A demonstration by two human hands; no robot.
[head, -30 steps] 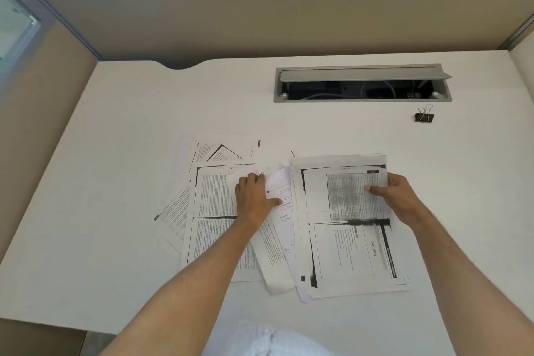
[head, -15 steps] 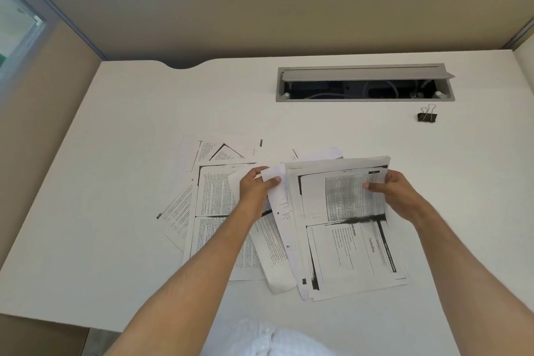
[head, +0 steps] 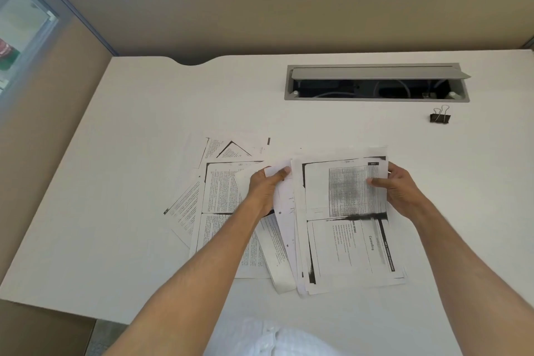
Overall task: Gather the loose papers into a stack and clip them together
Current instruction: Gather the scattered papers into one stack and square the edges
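Printed papers lie on the white desk [head: 130,182]. A partly gathered stack [head: 346,240] lies at the centre right, and my right hand [head: 400,192] pinches its upper right edge. My left hand [head: 265,188] grips the top corner of a loose white sheet [head: 284,211] that leans against the stack's left side. More loose sheets [head: 222,196] lie fanned out to the left, partly under my left forearm. A black binder clip [head: 440,117] rests on the desk at the far right, well away from both hands.
A grey cable hatch [head: 375,82] stands open in the desk behind the papers, cables showing inside. Beige partition walls [head: 260,3] close off the back and left. The desk's near edge runs just below the papers.
My left hand has lifted the loose white sheet off the pile and brought it right, against the stack. My right hand has kept its hold on the stack's upper edge.
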